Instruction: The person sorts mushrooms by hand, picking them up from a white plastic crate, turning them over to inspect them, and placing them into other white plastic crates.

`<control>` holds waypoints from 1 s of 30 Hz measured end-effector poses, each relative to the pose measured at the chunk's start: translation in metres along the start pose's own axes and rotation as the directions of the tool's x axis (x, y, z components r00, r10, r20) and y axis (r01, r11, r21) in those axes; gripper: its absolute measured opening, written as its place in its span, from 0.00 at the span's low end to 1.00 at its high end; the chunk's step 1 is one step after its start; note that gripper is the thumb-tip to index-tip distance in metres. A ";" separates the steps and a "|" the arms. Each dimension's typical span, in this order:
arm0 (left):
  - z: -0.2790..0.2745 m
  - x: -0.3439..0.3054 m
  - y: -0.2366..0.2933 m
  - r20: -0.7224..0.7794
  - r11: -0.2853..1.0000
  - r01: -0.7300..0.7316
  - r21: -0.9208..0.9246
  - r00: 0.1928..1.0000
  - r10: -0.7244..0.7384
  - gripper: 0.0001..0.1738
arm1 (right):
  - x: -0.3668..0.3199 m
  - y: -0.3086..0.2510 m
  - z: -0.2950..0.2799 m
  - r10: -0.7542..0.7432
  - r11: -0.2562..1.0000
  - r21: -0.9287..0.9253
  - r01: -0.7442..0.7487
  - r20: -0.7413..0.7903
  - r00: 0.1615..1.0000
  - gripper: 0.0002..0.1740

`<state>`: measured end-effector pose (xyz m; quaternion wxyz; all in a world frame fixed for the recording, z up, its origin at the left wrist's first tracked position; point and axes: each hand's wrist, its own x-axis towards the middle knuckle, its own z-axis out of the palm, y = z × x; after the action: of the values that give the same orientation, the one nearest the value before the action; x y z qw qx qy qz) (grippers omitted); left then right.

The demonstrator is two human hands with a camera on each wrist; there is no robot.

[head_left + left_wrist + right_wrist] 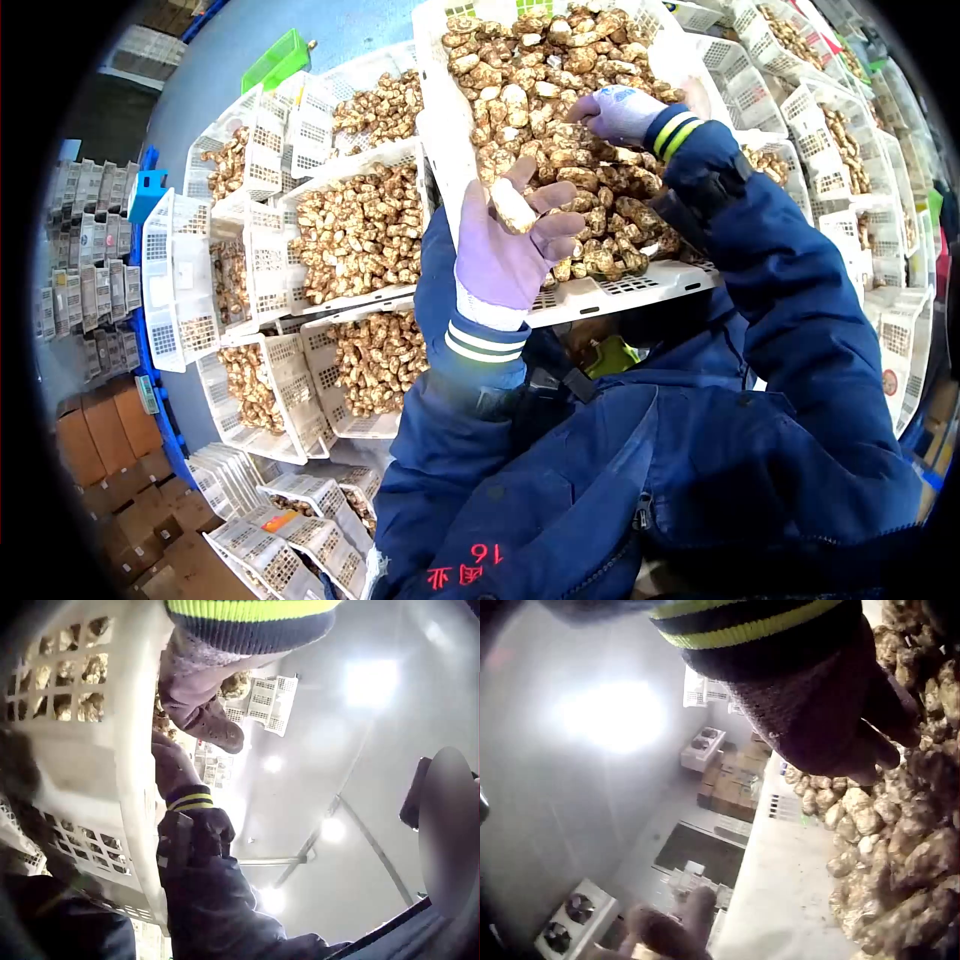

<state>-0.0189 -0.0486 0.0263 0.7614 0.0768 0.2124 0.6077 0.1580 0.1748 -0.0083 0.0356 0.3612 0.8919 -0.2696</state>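
My left hand (505, 250), in a pale purple glove, is turned palm up at the near left corner of a white crate (600, 295). A whitish, stubby mushroom-like piece (513, 206) lies on its spread fingers. The crate is heaped with knobbly brown-and-cream mushroom-like pieces (610, 190). Over the heap, my gloved right hand (622, 113) reaches in palm down. The right wrist view shows the fingers (881, 754) of that hand loosely bent, tips among the pieces (862, 817); their undersides are hidden.
More white crates with similar pieces stand on the left (360, 235) and right (845, 150). A green crate (277, 60) lies on the blue floor (350, 25) at the back. Cardboard boxes (110, 430) are stacked far left.
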 end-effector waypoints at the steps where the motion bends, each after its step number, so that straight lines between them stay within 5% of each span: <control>1: -0.001 0.001 -0.001 0.011 1.000 -0.014 -0.006 1.000 0.014 0.29 | -0.007 0.002 -0.004 -0.007 1.000 -0.005 0.007 -0.057 0.998 0.21; 4: -0.009 0.001 -0.007 -0.139 0.979 -0.048 0.196 0.987 0.077 0.27 | -0.021 0.005 -0.006 -0.013 0.995 -0.097 -0.011 -0.242 0.970 0.21; 9: -0.017 0.000 -0.008 -0.197 0.949 -0.100 0.299 0.967 0.163 0.24 | -0.040 -0.015 -0.019 0.130 0.969 -0.213 -0.125 0.010 0.991 0.19; 13: -0.012 0.002 -0.012 -0.204 0.932 -0.194 0.305 0.943 0.263 0.27 | -0.028 -0.041 -0.008 0.114 0.993 -0.064 -0.103 0.202 0.973 0.28; 14: -0.011 0.002 -0.011 -0.217 0.929 -0.195 0.314 0.938 0.271 0.27 | -0.015 -0.024 0.016 -0.112 0.992 -0.043 0.122 0.191 0.975 0.33; 17: 0.004 -0.002 -0.008 -0.302 0.925 -0.189 0.330 0.907 0.293 0.26 | -0.002 -0.049 0.025 0.008 0.904 -0.414 0.104 0.259 0.966 0.36; 18: 0.003 -0.004 -0.010 -0.271 0.901 -0.182 0.393 0.914 0.303 0.25 | -0.004 -0.048 0.028 -0.026 0.906 -0.409 0.110 0.206 0.978 0.33; 20: 0.001 -0.005 -0.011 -0.206 0.840 -0.175 0.513 0.926 0.318 0.23 | -0.002 -0.048 0.025 -0.002 0.926 -0.365 0.097 0.251 0.968 0.30; 22: 0.001 -0.007 -0.007 -0.198 0.794 -0.073 0.603 0.951 0.237 0.26 | 0.003 -0.026 0.024 0.044 0.999 -0.021 -0.040 0.217 0.975 0.32; 23: 0.010 -0.009 -0.007 -0.232 0.789 -0.036 0.613 0.947 0.224 0.26 | -0.006 -0.020 0.014 -0.028 0.961 0.275 -0.027 0.193 0.981 0.32; 25: 0.005 -0.005 -0.011 -0.190 0.827 -0.082 0.557 0.956 0.223 0.27 | -0.021 -0.018 -0.002 -0.111 0.678 0.734 -0.017 0.125 0.986 0.32; 28: 0.007 0.001 -0.006 -0.268 0.955 0.079 0.287 0.964 0.001 0.28 | -0.044 -0.050 -0.026 -0.242 0.633 0.765 0.115 0.055 0.969 0.33; 30: 0.000 0.003 -0.006 -0.123 0.974 0.087 0.211 0.991 -0.062 0.29 | -0.063 -0.084 -0.029 -0.258 0.793 0.547 0.268 -0.098 0.961 0.34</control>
<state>-0.0131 -0.0476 0.0231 0.7572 0.1159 0.3235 0.5554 0.1523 0.1004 0.0715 -0.1167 0.2310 0.8167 -0.5158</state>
